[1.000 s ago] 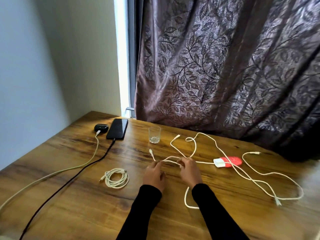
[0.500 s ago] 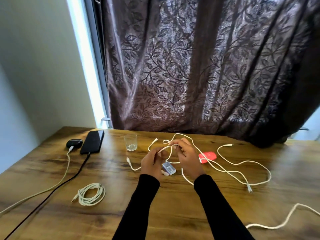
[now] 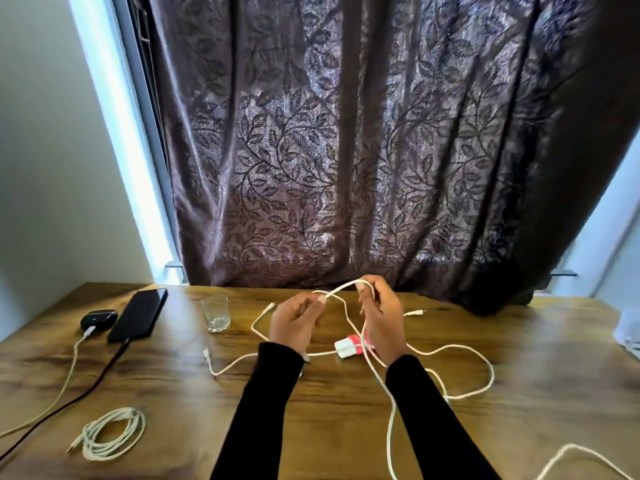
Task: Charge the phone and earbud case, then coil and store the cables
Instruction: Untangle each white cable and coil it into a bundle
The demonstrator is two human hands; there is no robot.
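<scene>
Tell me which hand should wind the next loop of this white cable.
Probably the right hand: the long loose run of the white cable trails below it, so it can feed slack. The left hand pinches the short end and can anchor it.

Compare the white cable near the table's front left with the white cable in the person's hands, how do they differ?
The front-left cable is wound into a neat coil; the held cable trails loose across the table. The coiled one lies untouched; the held one is pinched by the left hand and right hand. Both are white.
</scene>
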